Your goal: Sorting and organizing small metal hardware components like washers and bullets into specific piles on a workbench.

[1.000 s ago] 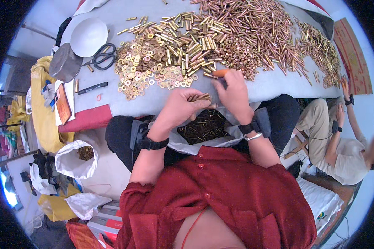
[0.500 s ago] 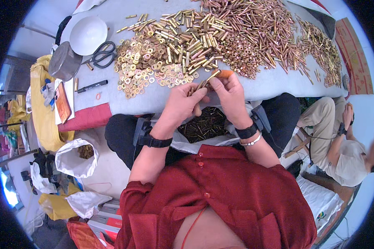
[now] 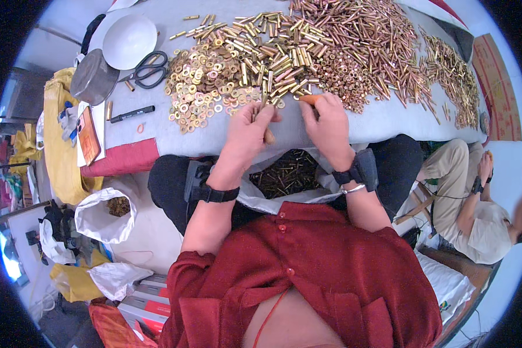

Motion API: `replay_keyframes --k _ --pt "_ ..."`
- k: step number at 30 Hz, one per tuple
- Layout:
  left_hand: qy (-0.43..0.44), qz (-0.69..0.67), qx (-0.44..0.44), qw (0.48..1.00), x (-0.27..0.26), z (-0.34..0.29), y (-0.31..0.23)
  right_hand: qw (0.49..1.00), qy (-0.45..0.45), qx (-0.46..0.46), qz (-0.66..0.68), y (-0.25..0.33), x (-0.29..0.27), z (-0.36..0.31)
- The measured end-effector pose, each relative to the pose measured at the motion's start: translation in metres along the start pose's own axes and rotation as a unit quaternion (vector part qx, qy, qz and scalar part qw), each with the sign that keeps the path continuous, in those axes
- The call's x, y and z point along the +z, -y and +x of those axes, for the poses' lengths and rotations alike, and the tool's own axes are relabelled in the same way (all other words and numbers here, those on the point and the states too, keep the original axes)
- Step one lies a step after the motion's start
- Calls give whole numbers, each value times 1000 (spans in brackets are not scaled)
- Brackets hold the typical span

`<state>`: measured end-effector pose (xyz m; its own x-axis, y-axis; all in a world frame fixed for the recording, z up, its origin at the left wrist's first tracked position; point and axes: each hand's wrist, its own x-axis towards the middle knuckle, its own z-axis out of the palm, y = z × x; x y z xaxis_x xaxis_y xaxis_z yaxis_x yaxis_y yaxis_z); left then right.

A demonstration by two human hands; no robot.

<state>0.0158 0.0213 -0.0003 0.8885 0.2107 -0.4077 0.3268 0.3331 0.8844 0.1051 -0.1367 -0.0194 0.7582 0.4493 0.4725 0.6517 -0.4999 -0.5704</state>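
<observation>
My left hand (image 3: pixel 249 129) is closed around slim brass-coloured metal pieces; one metal sleeve (image 3: pixel 264 94) sticks up above its fingers. To its right, my right hand (image 3: pixel 327 120) hovers at the table's near edge with thumb and forefinger apart. An orange finger cover (image 3: pixel 309 99) sits on that forefinger, and I see nothing in its grasp. Just beyond the hands lie a heap of flat washers (image 3: pixel 200 87), a heap of metal sleeves (image 3: pixel 296 57) and a cluster of nuts (image 3: pixel 345 74). Below the hands, a white sack (image 3: pixel 261 202) between my knees holds many dark metal pieces.
Long threaded bolts (image 3: pixel 371 35) cover the table's far right. At left are a white bowl (image 3: pixel 129 42), a metal pot (image 3: pixel 94 76), scissors (image 3: pixel 149 71), a black marker (image 3: pixel 132 114) and a phone (image 3: pixel 88 137). A co-worker (image 3: pixel 475 197) sits at right; a white bag (image 3: pixel 105 216) stands at left.
My hands have drawn apart. The right hand no longer holds a sleeve against the left and has moved right; the left has shifted left, its sleeve now upright. The view has shifted slightly.
</observation>
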Motion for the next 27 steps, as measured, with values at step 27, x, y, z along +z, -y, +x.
replay_keyframes --k 27 --pt "17 14 23 999 16 1 7 987 -54 -7 153 24 7 -10"
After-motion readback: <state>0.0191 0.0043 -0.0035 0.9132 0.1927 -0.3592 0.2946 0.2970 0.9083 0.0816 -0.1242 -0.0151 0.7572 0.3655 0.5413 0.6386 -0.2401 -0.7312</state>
